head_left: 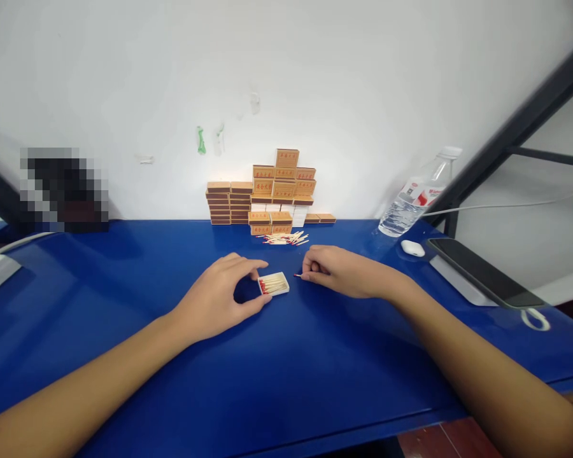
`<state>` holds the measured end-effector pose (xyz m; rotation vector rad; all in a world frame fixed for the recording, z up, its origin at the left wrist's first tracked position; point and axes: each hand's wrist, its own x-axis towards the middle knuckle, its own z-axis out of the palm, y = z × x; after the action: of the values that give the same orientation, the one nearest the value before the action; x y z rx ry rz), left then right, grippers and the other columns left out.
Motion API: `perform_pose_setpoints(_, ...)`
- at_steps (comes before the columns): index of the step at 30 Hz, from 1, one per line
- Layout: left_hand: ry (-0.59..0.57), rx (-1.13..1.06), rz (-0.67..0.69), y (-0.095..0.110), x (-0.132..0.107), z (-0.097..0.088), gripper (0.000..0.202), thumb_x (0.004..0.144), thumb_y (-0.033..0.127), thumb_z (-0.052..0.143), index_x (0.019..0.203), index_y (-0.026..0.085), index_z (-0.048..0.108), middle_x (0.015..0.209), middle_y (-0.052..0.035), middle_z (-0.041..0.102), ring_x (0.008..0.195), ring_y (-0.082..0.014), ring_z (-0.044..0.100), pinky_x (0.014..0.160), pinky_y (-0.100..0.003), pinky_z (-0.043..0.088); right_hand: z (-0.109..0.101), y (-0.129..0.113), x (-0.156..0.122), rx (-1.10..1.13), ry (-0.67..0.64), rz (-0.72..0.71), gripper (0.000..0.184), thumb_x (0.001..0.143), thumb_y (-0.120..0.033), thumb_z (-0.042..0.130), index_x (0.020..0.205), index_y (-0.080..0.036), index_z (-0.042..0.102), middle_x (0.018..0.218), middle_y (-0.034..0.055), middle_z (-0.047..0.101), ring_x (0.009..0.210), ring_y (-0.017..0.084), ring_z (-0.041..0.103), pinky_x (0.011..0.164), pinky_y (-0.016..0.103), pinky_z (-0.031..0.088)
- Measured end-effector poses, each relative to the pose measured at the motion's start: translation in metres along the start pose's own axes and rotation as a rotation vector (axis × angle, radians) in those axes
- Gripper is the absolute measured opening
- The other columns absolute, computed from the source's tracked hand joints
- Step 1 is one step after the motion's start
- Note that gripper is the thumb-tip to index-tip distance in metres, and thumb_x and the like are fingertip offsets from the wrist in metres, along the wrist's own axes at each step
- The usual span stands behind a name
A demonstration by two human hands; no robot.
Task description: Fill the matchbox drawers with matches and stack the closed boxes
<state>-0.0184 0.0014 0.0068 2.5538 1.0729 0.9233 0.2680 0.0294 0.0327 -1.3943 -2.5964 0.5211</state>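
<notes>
My left hand (pixel 222 294) curves around the left end of a small white matchbox tray (pixel 279 292), thumb at its near edge and fingers at the far side. Inside the tray lie several matches (pixel 273 282), red heads toward my left hand. To the right of the tray, my right hand (pixel 332 270) is closed in a pinch on a single match (pixel 297 275), whose red tip points left. Beyond both hands is a loose pile of matches (pixel 286 238) with red heads.
Stacked matchboxes (pixel 284 189) stand against the white wall, with another stack (pixel 229 207) on their left. On the right are a water bottle (pixel 413 197), a white earbud case (pixel 412 248) and a phone (pixel 482 270). Everything sits on a blue table (pixel 248 388).
</notes>
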Motion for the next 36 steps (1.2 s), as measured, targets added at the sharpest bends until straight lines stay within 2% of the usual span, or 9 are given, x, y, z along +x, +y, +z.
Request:
perform_pose_setpoints(5,-0.029,-0.023,-0.027,0.0,-0.002,0.003,0.045,0.09,0.035,0.075,0.133,0.025,0.064,0.107,-0.003,0.074,0.102,-0.0228,0.068,0.095,-0.042,0.055,0.003,-0.024,0.0,0.039,0.231,-0.096,0.016,0.104,-0.03,0.053,0.094,-0.02,0.061,0.097,0.0062,0.063,0.085,0.018,0.057,0.076,0.03,0.043)
perform_pose_setpoints(10,-0.024,-0.011,-0.023,-0.002,-0.003,0.004,0.048,0.091,0.035,0.075,0.135,0.024,0.061,0.107,-0.0036,0.074,0.102,-0.0232,0.068,0.096,-0.043,0.055,0.014,-0.047,0.001,0.078,0.215,-0.178,0.011,0.102,-0.023,0.055,0.098,-0.02,0.065,0.096,0.0048,0.062,0.086,0.017,0.057,0.077,0.029,0.043)
perform_pose_setpoints(13,0.004,-0.011,-0.014,-0.002,-0.003,0.003,0.048,0.091,0.035,0.074,0.136,0.025,0.061,0.108,-0.0033,0.073,0.103,-0.0229,0.067,0.098,-0.043,0.054,0.009,-0.035,0.004,0.064,0.303,-0.163,0.017,0.104,-0.026,0.053,0.096,-0.019,0.066,0.092,0.0041,0.063,0.083,0.017,0.057,0.077,0.03,0.043)
perform_pose_setpoints(15,0.025,-0.015,-0.009,-0.002,-0.003,0.003,0.048,0.091,0.035,0.074,0.136,0.025,0.061,0.109,-0.0036,0.073,0.104,-0.023,0.067,0.099,-0.044,0.054,0.001,-0.015,0.009,0.029,0.415,-0.089,0.017,0.103,-0.028,0.054,0.096,-0.019,0.066,0.09,0.0039,0.063,0.081,0.017,0.057,0.076,0.03,0.043)
perform_pose_setpoints(17,0.005,-0.025,-0.009,-0.001,-0.003,0.002,0.046,0.091,0.035,0.074,0.134,0.025,0.063,0.108,-0.0038,0.073,0.103,-0.0233,0.067,0.098,-0.044,0.054,-0.006,0.008,0.015,-0.013,0.467,-0.023,0.012,0.099,-0.026,0.058,0.1,-0.018,0.066,0.09,0.0044,0.063,0.081,0.018,0.057,0.077,0.031,0.043)
perform_pose_setpoints(21,-0.016,-0.03,-0.029,0.0,-0.003,0.003,0.044,0.091,0.034,0.073,0.133,0.024,0.064,0.108,-0.0049,0.072,0.102,-0.0237,0.066,0.097,-0.045,0.054,-0.008,0.047,0.032,-0.046,0.334,-0.045,0.019,0.095,-0.022,0.059,0.112,-0.015,0.067,0.105,0.0099,0.063,0.094,0.021,0.058,0.087,0.034,0.046)
perform_pose_setpoints(24,-0.021,-0.02,-0.042,-0.001,-0.003,0.003,0.043,0.092,0.035,0.072,0.133,0.023,0.065,0.108,-0.0051,0.072,0.103,-0.0242,0.066,0.097,-0.046,0.054,-0.005,0.059,0.042,-0.025,0.257,-0.052,0.021,0.095,-0.024,0.06,0.113,-0.016,0.067,0.107,0.0107,0.064,0.098,0.022,0.057,0.089,0.035,0.046)
perform_pose_setpoints(29,-0.048,-0.01,-0.049,-0.002,-0.003,0.004,0.043,0.092,0.036,0.072,0.133,0.023,0.065,0.108,-0.0049,0.073,0.104,-0.0245,0.066,0.097,-0.045,0.054,-0.003,0.062,0.048,0.0,0.224,-0.04,0.011,0.095,-0.027,0.061,0.094,-0.018,0.067,0.098,0.0098,0.067,0.093,0.023,0.058,0.083,0.035,0.045)
perform_pose_setpoints(36,-0.037,0.002,-0.013,-0.002,-0.002,0.002,0.042,0.092,0.035,0.072,0.132,0.023,0.065,0.109,-0.0046,0.074,0.104,-0.0241,0.066,0.098,-0.046,0.054,-0.002,0.054,0.036,-0.027,0.141,0.0,0.018,0.098,-0.025,0.054,0.085,-0.019,0.064,0.094,0.0107,0.068,0.092,0.025,0.059,0.084,0.037,0.045)
